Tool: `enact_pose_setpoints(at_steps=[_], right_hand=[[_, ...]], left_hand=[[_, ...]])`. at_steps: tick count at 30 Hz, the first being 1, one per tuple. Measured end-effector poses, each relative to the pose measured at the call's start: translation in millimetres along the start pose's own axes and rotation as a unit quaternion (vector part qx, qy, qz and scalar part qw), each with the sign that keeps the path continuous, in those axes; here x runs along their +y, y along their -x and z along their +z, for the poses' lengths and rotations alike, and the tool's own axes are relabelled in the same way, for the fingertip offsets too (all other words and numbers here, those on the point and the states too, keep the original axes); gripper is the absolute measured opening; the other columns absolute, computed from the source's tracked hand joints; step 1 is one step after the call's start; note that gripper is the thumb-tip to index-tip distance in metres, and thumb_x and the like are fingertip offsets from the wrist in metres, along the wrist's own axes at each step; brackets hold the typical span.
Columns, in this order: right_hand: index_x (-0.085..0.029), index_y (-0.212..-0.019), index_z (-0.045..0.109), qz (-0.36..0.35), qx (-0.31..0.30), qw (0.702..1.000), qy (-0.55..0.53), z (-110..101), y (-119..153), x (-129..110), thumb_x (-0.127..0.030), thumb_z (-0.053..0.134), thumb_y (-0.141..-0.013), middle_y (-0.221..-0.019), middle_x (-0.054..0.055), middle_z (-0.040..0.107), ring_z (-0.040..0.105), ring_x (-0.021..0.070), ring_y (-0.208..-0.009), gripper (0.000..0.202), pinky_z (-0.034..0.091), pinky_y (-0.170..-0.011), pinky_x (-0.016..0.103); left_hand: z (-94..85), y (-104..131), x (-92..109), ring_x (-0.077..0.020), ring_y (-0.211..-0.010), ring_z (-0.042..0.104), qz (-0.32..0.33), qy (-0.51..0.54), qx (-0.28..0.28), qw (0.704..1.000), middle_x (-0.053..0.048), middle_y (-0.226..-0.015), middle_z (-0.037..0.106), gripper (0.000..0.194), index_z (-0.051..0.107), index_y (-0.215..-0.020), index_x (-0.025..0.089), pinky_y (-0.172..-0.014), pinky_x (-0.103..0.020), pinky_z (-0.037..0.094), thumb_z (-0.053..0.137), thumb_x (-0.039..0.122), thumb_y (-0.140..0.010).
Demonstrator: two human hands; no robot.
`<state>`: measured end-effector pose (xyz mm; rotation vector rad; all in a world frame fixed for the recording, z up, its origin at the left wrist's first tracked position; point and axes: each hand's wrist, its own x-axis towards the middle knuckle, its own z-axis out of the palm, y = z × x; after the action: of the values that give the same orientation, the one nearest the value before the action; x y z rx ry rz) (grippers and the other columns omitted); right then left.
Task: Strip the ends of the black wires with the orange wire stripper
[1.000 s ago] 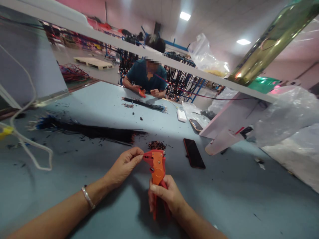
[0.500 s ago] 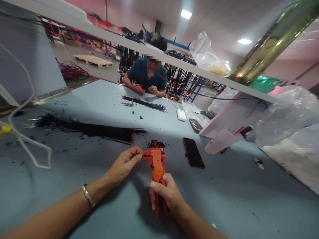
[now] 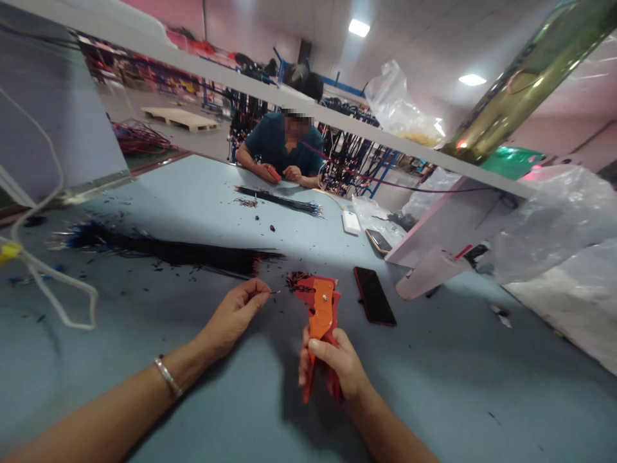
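Between the thumb and fingertips of my left hand (image 3: 240,313) is a thin dark wire (image 3: 274,293), its short end poking out to the right. My right hand (image 3: 332,360) grips the handles of an orange and red wire stripper (image 3: 322,308). The tool's jaws point left and stand apart from the wire. Just behind the jaws lies a small heap of cut insulation bits (image 3: 296,278), partly hidden by the tool. Beyond my left hand a thick bundle of black wires (image 3: 193,253) lies across the table (image 3: 216,411), with blue ends at the left.
A black phone (image 3: 375,296) lies to the right of the stripper, with a plastic cup (image 3: 429,273) on its side beyond. Across the table a person (image 3: 284,151) holds a red tool near a smaller wire bundle (image 3: 279,199). A white cable (image 3: 62,289) loops at left.
The wire stripper in my right hand has moved right, away from my left hand. The wire's end now shows between them. My left hand has shifted slightly left.
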<state>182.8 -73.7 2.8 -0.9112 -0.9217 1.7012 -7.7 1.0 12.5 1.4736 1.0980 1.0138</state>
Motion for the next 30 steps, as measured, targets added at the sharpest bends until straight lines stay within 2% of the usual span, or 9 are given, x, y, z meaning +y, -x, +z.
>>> enact_pose_setpoints(at_steps=[3,5,13,22,30], right_hand=[[-0.014,-0.088,0.056,0.006,0.003,0.999,-0.04,-0.5,-0.4,1.3,-0.038,0.072,-0.07,-0.069,0.003,0.065,0.066,0.0191,-0.058,0.035,0.053,-0.048,0.028],[-0.014,-0.091,0.056,0.017,-0.003,0.999,-0.047,-1.7,-1.7,4.3,-0.037,0.071,-0.072,-0.073,0.004,0.065,0.068,0.0212,-0.063,0.034,0.054,-0.05,0.03],[-0.012,-0.094,0.057,0.04,-0.03,0.998,-0.031,-5.3,-2.3,6.1,-0.037,0.071,-0.072,-0.074,0.004,0.066,0.068,0.0198,-0.062,0.036,0.053,-0.057,0.031],[-0.01,-0.093,0.06,0.055,-0.115,0.99,-0.055,-3.4,0.6,6.3,-0.034,0.067,-0.073,-0.073,0.007,0.066,0.068,0.0207,-0.061,0.033,0.054,-0.058,0.032],[-0.008,-0.092,0.06,0.053,-0.114,0.99,-0.058,-0.1,1.9,4.2,-0.032,0.07,-0.07,-0.071,0.007,0.066,0.067,0.0199,-0.059,0.034,0.053,-0.057,0.032]], left_hand=[[0.6,0.6,-0.3,-0.0118,-0.059,0.038,0.0,-0.006,0.001,1.0,0.005,-0.063,0.045,0.021,0.055,-0.075,0.018,-0.057,-0.022,0.034,0.053,0.038,-0.082],[1.4,0.9,-0.2,-0.0121,-0.06,0.039,0.003,-0.01,0.004,1.0,0.004,-0.063,0.046,0.021,0.055,-0.075,0.018,-0.058,-0.022,0.035,0.053,0.038,-0.082],[3.6,0.5,-0.4,-0.0117,-0.06,0.04,0.005,-0.007,0.016,1.0,0.005,-0.063,0.046,0.021,0.055,-0.072,0.018,-0.059,-0.022,0.035,0.054,0.037,-0.082],[2.3,2.0,-1.3,-0.0134,-0.069,0.045,0.021,0.019,-0.033,0.999,0.003,-0.071,0.051,0.021,0.058,-0.077,0.018,-0.065,-0.022,0.039,0.055,0.038,-0.084],[2.6,5.0,4.0,-0.0125,-0.068,0.045,0.019,0.037,-0.057,0.998,0.003,-0.07,0.052,0.02,0.058,-0.076,0.018,-0.065,-0.021,0.039,0.056,0.036,-0.084]])
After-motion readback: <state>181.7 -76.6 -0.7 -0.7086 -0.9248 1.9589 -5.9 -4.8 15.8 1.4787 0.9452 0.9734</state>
